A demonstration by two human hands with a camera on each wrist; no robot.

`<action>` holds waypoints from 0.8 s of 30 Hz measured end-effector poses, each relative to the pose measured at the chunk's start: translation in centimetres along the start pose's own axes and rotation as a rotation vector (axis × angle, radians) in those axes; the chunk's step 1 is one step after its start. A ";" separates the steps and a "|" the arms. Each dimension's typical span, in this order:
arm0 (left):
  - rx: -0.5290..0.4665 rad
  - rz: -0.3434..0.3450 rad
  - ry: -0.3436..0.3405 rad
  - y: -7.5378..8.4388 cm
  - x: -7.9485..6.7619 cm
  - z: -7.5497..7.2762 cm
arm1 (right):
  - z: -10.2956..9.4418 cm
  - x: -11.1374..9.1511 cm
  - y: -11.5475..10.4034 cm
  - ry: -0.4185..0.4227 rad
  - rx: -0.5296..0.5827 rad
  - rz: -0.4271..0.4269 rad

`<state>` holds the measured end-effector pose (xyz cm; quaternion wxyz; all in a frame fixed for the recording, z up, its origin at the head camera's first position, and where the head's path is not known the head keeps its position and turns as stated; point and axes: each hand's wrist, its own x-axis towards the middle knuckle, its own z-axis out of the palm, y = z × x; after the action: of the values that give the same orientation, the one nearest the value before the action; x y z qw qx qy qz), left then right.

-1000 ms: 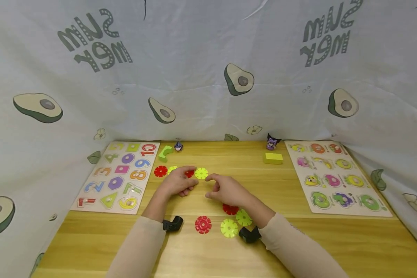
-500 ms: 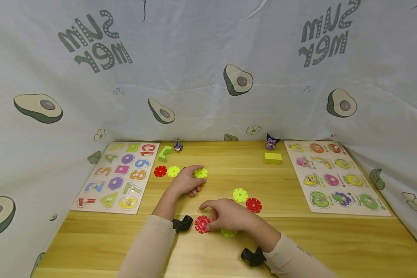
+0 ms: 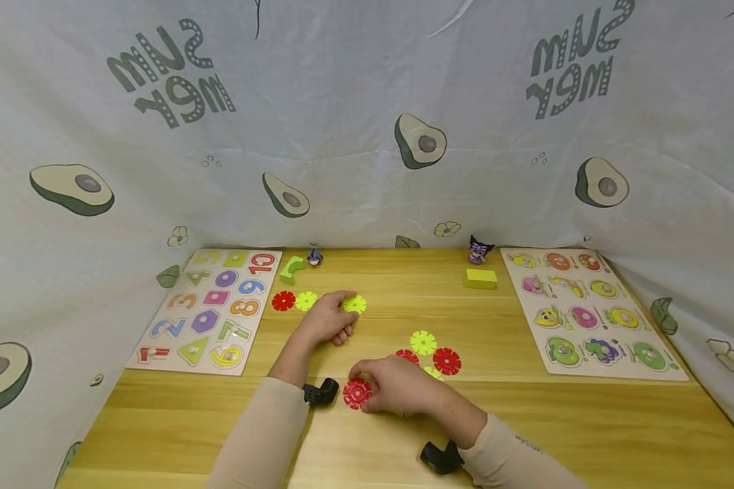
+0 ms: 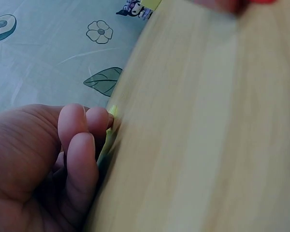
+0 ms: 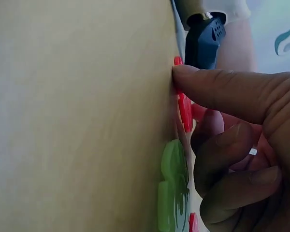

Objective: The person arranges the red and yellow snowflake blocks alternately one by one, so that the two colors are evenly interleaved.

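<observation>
"Head view, largest first: what is shown?"

"Pale avocado-printed cloth (image 3: 355, 88) is hung behind a wooden table (image 3: 153, 428). A number board (image 3: 170, 365) is laid at the left, a fruit board (image 3: 618, 372) at the right."

"Next in size?"

"Two hands, fingers curled. By the left hand (image 3: 326, 319), a yellow disc (image 3: 357, 303) is held at its edge between finger and thumb; how firmly cannot be told. By the right hand (image 3: 400, 387), nearer the viewer, a red disc (image 3: 355, 393) appears to be pinched at its rim."

"Anything smaller?"

"A yellow block (image 3: 480, 278) and a green arch (image 3: 287, 274) are placed toward the back."

"How far along is the work?"

"A row seems partly laid: an end disc (image 3: 283, 301), red, and its neighbour (image 3: 306, 301), yellow, are lined up with the held yellow one. Whatever is covered by the left hand cannot be seen. Apart from the row, the pinched red disc and a loose cluster (image 3: 423, 343), red and yellow, partly hidden, seem to be left."
</observation>
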<state>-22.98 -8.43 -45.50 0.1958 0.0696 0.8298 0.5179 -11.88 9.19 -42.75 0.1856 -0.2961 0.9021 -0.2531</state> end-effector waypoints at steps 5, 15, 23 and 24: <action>0.001 -0.008 0.001 0.0 -0.1 0.0 | -0.1 0.1 0.0 0.020 -0.004 0.024; 0.002 -0.006 0.002 0.2 -0.1 -0.1 | -0.1 0.1 0.3 0.037 0.073 0.009; 0.009 -0.008 0.006 0.2 -0.2 0.0 | -1.0 0.4 1.0 -0.033 0.367 0.004; 0.010 -0.008 0.008 0.3 -0.2 0.0 | -1.2 0.5 1.2 -0.020 0.392 0.014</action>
<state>-22.81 -8.35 -45.22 0.1945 0.0651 0.8333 0.5133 -13.42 10.12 -42.53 0.2505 -0.2504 0.8357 -0.4198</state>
